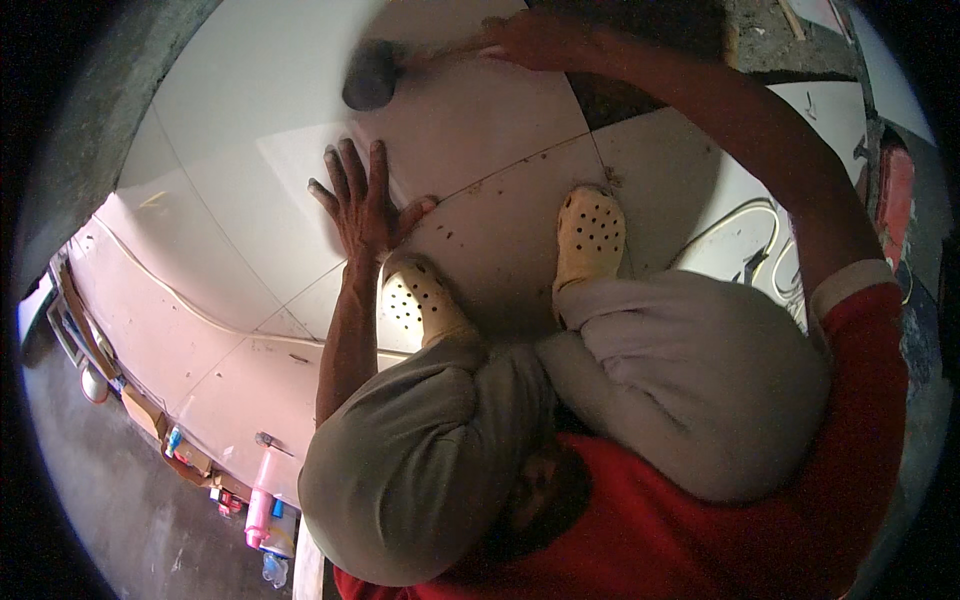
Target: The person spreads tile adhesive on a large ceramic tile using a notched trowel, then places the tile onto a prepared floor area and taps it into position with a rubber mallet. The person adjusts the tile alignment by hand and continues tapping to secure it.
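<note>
At the top of the head view, my right hand is closed round the handle of a rubber mallet. The mallet's dark head is to the left of that hand, over a large light floor tile; whether it touches the tile I cannot tell. My left hand lies on the tiles with its fingers spread, below the mallet head and holding nothing. Tile joints with crumbs of dirt run between my left hand and my feet.
My yellow clogs stand on the tiles. A pale cable crosses the floor at left; another cable loops at right. Dark bare ground borders the tiles at upper right. A pink bottle lies lower left, near cardboard pieces.
</note>
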Demonstrator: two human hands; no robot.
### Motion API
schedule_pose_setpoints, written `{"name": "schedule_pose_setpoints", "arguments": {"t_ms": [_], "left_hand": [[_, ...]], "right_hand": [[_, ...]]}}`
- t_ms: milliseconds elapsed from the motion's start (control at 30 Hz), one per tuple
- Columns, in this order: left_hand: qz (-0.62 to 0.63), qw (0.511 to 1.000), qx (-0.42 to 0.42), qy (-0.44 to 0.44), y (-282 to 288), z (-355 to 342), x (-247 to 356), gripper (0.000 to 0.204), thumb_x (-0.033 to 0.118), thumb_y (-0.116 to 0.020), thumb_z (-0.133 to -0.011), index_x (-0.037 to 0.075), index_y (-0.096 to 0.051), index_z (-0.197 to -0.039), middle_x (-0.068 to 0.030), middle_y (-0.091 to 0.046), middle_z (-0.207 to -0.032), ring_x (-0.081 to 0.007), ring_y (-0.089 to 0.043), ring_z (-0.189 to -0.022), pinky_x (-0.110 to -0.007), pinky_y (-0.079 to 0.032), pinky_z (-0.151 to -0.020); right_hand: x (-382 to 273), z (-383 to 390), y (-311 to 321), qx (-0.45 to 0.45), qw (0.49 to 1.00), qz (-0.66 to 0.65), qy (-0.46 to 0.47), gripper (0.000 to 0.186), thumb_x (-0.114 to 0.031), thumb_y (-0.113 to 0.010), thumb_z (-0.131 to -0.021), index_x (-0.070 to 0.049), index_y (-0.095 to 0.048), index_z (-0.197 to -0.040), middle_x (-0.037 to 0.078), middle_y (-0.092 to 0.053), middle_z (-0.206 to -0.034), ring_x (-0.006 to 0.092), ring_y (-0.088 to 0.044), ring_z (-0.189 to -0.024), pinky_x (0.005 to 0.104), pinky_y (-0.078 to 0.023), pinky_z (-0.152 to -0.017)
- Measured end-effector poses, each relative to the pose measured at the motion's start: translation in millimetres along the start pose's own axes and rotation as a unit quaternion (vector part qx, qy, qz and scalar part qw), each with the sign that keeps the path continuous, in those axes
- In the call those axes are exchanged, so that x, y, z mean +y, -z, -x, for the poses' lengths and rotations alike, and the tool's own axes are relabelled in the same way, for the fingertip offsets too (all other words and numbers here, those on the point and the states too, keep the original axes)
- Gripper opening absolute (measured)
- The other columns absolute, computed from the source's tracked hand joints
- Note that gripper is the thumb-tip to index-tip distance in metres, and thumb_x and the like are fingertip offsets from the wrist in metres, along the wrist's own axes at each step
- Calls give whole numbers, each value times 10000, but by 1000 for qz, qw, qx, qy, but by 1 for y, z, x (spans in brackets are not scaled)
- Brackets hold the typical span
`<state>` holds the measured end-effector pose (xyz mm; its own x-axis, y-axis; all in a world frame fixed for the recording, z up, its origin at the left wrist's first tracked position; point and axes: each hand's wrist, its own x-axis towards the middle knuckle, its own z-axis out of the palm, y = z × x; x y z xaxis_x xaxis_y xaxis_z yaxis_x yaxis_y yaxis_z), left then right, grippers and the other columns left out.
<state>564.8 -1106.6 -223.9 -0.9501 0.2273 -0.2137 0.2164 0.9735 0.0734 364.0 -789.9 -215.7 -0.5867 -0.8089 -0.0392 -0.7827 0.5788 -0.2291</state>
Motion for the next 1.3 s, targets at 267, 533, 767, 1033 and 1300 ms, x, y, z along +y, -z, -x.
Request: {"name": "schedule_pose_setpoints", "arguments": {"t_ms": [267,533,767,1033,1300], "left_hand": [[51,998,21,-21,7,3,-16,1285,990,-543,-635,230,-293,-1639,-217,-94,-1719,-438,-44,-1586,-773,-15,-1184],[108,923,162,332,0,-9,-107,1092,828,-355,-924,6,-210,-1628,-291,-114,-1688,-458,-39,-1578,-657,0,-1241],[117,871,185,440,16,-32,-171,992,728,-319,-983,-18,-195,-1625,-276,-137,-1691,-437,-39,-1585,-652,-2,-1245],[141,881,182,413,8,-25,-181,878,635,-331,-1023,-14,-255,-1611,-224,-214,-1687,-378,-79,-1594,-651,-20,-1252],[186,866,232,401,0,-26,-183,812,576,-410,-1030,-16,-324,-1578,-222,-217,-1689,-408,-114,-1583,-655,-43,-1246]], "right_hand": [[9,-15,-5,-79,990,-100,-52,414,-319,-489,-1082,-80,-558,-1414,241,-623,-1273,427,-657,-1080,518,-537,-914],[-22,-71,85,-35,978,-99,-183,416,-406,-522,-1074,-3,-608,-1128,303,-690,-1009,504,-674,-952,546,-531,-800],[-84,-191,155,92,993,-69,26,292,-251,-549,-1067,24,-620,-1131,291,-691,-997,492,-672,-941,483,-532,-787],[-121,-222,114,166,871,-462,-10,308,-302,-448,-1106,-20,-562,-1067,44,-524,-835,186,-509,-717,337,-474,-700],[-121,-175,-28,83,903,-279,-317,416,-355,-453,-1104,40,-583,-1083,173,-624,-974,309,-583,-842,449,-470,-804]]}}
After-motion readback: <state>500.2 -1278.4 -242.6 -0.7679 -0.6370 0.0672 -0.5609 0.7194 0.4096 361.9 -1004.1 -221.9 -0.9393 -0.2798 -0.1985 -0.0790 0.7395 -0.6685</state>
